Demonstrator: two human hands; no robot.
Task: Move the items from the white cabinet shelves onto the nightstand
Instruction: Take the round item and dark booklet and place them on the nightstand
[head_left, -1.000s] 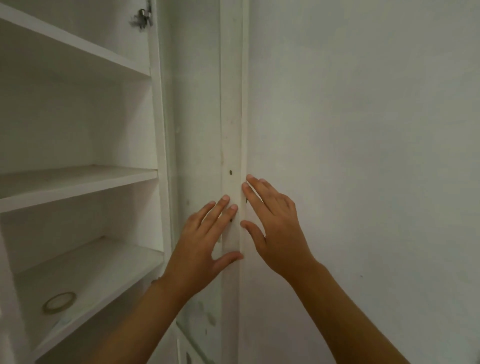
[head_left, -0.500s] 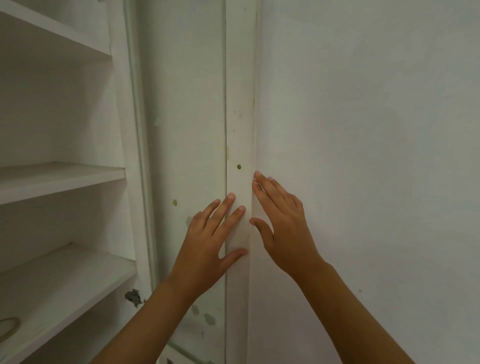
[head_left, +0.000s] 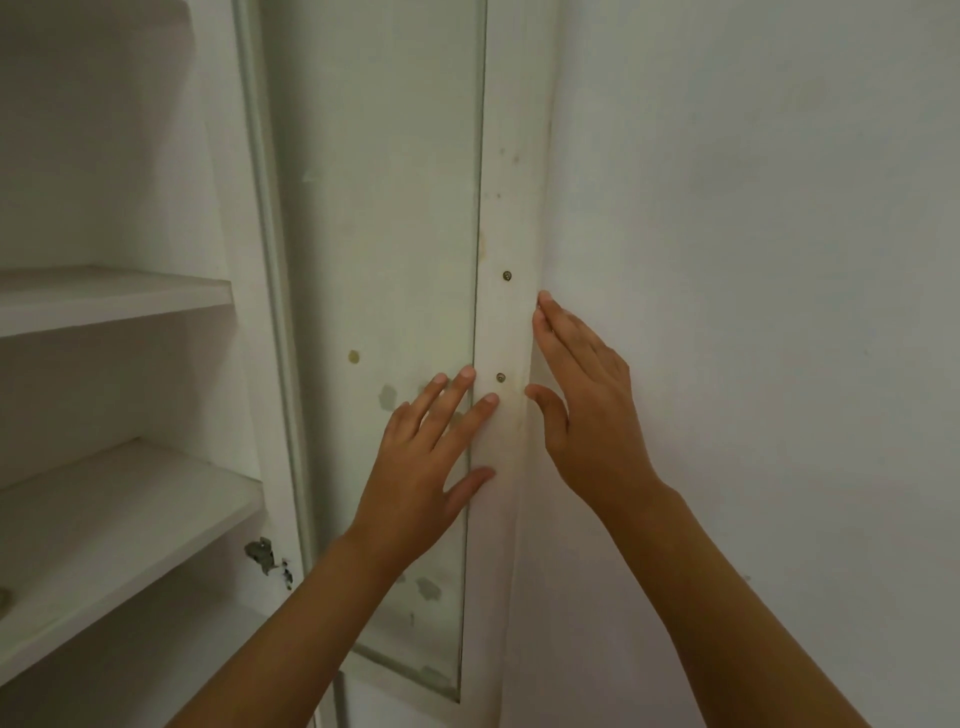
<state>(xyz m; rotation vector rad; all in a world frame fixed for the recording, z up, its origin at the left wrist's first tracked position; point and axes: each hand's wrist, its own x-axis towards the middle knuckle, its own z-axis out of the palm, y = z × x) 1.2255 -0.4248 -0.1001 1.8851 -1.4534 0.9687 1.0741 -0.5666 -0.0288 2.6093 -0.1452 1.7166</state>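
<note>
Both hands (head_left: 415, 467) flat on door edge (head_left: 506, 338), shelves (head_left: 114, 509) beside.

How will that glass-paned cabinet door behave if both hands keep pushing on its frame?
The cabinet door will probably swing stiffly as one piece: its white frame looks rigid. The glass pane looks fragile, so pressing there seems risky. The left hand overlaps pane and frame; the right hand lies flat at the frame's edge.

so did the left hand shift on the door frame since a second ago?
No. The left hand lies flat beside the lower screw on the door stile as before; only the camera panned.
</note>
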